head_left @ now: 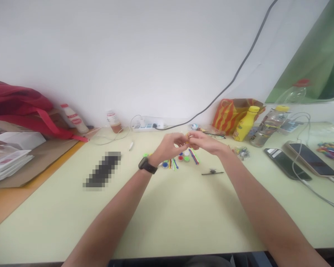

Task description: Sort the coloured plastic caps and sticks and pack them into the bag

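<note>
Print on the red-and-white label of the small bottle [113, 118], beyond and left of the grip, is too small to read, as is that on the smooth yellow bottle [243, 125] to its right, beside a striped bag [223, 116]. The left hand [171, 145] and right hand [204, 142] meet in 1 narrow fingertip pinch on a small yellow piece [187, 137], mostly hidden between them, its shape unclear. Below the grip lie round coloured discs [180, 157] and slim straight sticks [194, 157], partly blocked by the left hand, with a thin black rod [207, 174] nearer the body.
</note>
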The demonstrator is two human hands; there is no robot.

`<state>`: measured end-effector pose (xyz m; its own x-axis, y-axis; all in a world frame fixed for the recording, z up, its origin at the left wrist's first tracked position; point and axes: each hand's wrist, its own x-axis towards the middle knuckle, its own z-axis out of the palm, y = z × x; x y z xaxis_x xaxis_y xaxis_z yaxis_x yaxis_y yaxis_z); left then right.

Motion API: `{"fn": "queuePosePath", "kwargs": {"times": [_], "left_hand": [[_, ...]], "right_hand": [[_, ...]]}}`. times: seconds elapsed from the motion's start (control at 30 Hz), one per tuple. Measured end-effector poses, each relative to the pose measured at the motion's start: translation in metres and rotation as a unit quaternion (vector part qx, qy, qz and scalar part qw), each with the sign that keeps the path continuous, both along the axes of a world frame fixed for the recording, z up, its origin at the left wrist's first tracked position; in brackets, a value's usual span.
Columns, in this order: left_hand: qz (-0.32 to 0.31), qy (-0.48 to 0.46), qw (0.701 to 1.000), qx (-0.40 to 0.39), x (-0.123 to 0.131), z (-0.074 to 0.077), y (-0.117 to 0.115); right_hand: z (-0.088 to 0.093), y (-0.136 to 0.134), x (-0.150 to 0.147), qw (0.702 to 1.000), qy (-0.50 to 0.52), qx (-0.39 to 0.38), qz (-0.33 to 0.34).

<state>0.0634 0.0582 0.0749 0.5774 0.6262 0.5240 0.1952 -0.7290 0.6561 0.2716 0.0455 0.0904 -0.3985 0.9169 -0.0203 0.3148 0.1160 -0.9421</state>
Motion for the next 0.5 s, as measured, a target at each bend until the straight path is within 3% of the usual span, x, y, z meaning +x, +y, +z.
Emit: {"fn": "queuePosePath", "kwargs": {"times": [0.1,0.23,0.37,0.5], "left_hand": [[0.002,0.022,0.999,-0.034,0.0,-0.002,-0.002],[-0.044,0.116,0.991,-0.042,0.007,-0.008,-0.01],[-0.119,0.21,0.97,-0.017,0.015,-0.017,-0.016],[-0.093,0.288,0.953,-0.02,0.011,-0.023,-0.012]], "right_hand": [[-0.004,0.005,0.005,0.993,-0.099,0.019,-0.056],[-0.013,0.015,0.022,0.94,-0.321,0.031,-0.112],[-0.022,0.016,0.034,0.917,-0.394,-0.027,-0.058],[-0.016,0.009,0.04,0.91,-0.411,-0.052,-0.007]]}}
